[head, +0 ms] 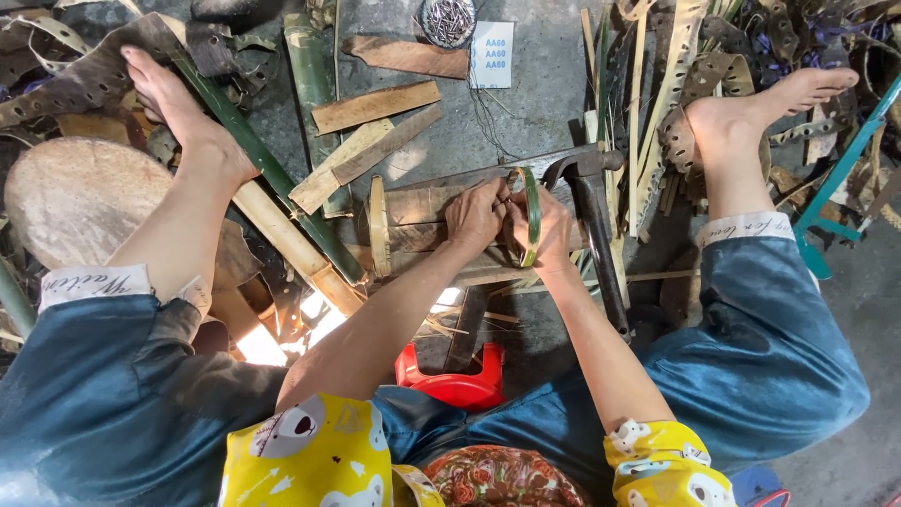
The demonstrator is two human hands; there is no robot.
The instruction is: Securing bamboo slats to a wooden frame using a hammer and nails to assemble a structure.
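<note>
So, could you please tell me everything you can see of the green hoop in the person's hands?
The green hoop is a thin ring that looks like bent bamboo strip, green outside and paler inside. It stands on edge at the right end of a wooden block. The right hand grips it and the left hand pinches at its inner side. A hammer lies just beyond.

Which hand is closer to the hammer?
The right hand. It grips the green bamboo ring just beside the hammer, whose head lies just past the ring. The left hand rests on the bamboo block, farther from the hammer.
</note>
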